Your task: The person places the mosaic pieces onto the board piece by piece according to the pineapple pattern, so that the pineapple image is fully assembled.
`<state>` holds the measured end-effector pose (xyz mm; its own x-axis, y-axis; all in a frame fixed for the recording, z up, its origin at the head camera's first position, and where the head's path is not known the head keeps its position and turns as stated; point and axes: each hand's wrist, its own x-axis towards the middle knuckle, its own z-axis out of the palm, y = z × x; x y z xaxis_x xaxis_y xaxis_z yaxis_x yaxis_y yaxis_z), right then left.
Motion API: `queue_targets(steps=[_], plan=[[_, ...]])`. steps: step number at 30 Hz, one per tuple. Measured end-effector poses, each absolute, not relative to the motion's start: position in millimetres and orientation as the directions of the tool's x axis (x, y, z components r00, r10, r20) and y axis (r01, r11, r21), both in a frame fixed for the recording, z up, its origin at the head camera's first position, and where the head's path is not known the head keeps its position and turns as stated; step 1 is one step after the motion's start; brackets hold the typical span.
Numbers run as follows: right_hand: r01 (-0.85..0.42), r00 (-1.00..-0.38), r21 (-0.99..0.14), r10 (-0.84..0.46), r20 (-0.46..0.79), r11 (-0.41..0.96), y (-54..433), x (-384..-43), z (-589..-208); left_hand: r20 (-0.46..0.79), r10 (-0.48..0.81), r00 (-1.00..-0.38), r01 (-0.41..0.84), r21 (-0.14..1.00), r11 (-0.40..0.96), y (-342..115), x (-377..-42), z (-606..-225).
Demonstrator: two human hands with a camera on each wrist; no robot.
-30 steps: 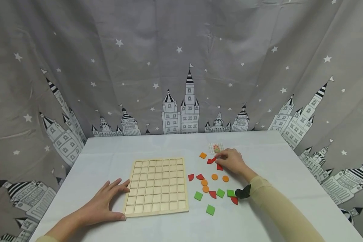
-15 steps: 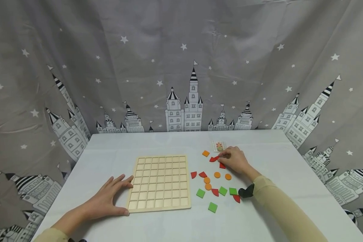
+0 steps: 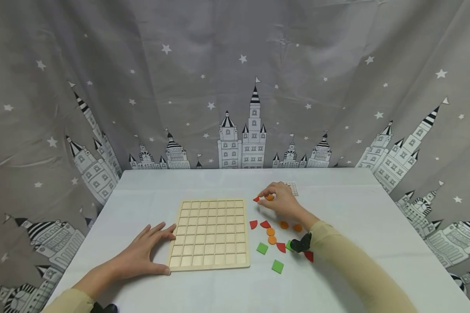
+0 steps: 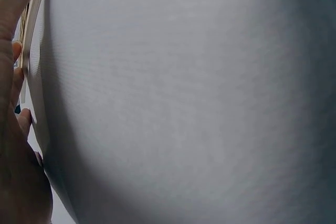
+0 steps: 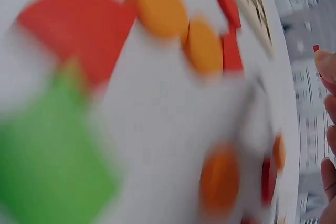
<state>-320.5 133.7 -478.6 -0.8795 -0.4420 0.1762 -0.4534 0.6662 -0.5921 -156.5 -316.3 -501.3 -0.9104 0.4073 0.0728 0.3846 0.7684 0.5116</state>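
Note:
My left hand (image 3: 142, 252) rests along the left side of a wooden grid board (image 3: 209, 268), thumb at its near corner and fingertips on the left rim, fingers spread. In the left wrist view part of that hand (image 4: 18, 145) shows at the left edge. Between thumb and fingertips my right hand (image 3: 283, 202) pinches a red quarter-circle tile (image 3: 256, 199), held just off the board's far right corner. The same tile (image 5: 316, 49) peeks out at the fingertips in the right wrist view. An orange tile (image 3: 270, 197) shows behind the right hand.
Right of the board lie red quarter-circles (image 3: 253, 224), orange discs (image 3: 271, 232) and green squares (image 3: 277, 266). A printed pattern card (image 3: 293, 188) is partly hidden behind the right hand. A grey castle-print curtain (image 3: 196, 87) hangs behind the white table (image 3: 149, 187).
The right hand has picked up a red quarter-circle tile and moved left toward the board. The left hand stays at the board's edge. The head view has shifted slightly.

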Motion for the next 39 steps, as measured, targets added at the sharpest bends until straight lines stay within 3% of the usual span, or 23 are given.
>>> queue_targets(steps=[8,14,23,39], plan=[[-0.561,-0.788,-0.587,-0.595,0.160,0.584,62.5,-317.9,-475.7,0.068,0.405,-0.912,0.383,0.495,0.780,-313.8,-158.7,-500.3],[-0.614,-0.743,-0.516,-0.659,0.122,0.597,29.0,-318.8,-483.0,0.046,0.404,-0.914,0.373,0.492,0.787,-312.4,-159.5,-502.3],[-0.619,-0.742,-0.488,-0.662,0.106,0.616,11.5,-319.1,-491.6,0.050,0.411,-0.910,0.379,0.502,0.777,-312.0,-160.0,-503.4],[-0.607,-0.726,-0.541,-0.683,0.080,0.582,1.3,-317.1,-487.5,0.054,0.408,-0.911,0.381,0.489,0.785,-316.0,-158.0,-503.6]])
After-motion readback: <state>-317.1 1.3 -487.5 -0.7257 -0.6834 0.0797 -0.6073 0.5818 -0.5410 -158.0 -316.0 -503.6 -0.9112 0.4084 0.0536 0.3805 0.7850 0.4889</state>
